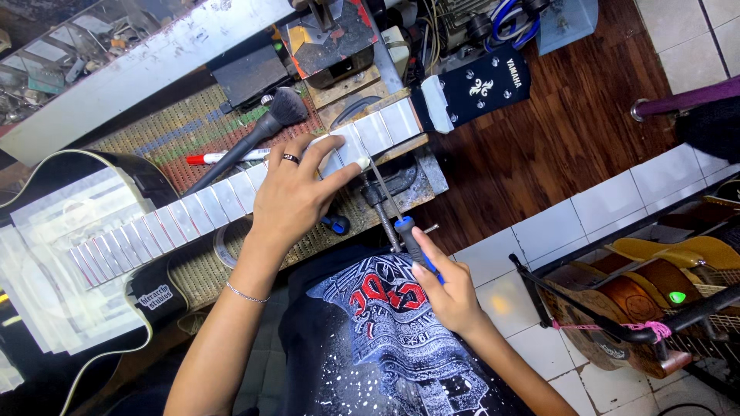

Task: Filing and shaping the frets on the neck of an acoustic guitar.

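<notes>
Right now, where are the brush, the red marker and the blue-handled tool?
brush (287,108), head view, on its dark bristles.
red marker (223,157), head view, on its white barrel.
blue-handled tool (408,235), head view, on its handle.

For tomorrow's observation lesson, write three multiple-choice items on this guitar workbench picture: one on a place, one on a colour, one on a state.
1. Where does the left hand rest?
A. on the taped guitar neck
B. on the tiled floor
C. on the guitars in the rack

2. What colour is the handle of the thin file in the right hand?
A. yellow
B. blue and black
C. white

3. How is the fretboard prepared?
A. bare wood
B. strung with strings
C. covered between the frets with strips of pale tape

Answers: 1 A, the fingers press down on the neck near the headstock. 2 B, a blue and black grip shows above the closed fingers. 3 C, pale tape strips run along the whole neck and no strings show.
</notes>
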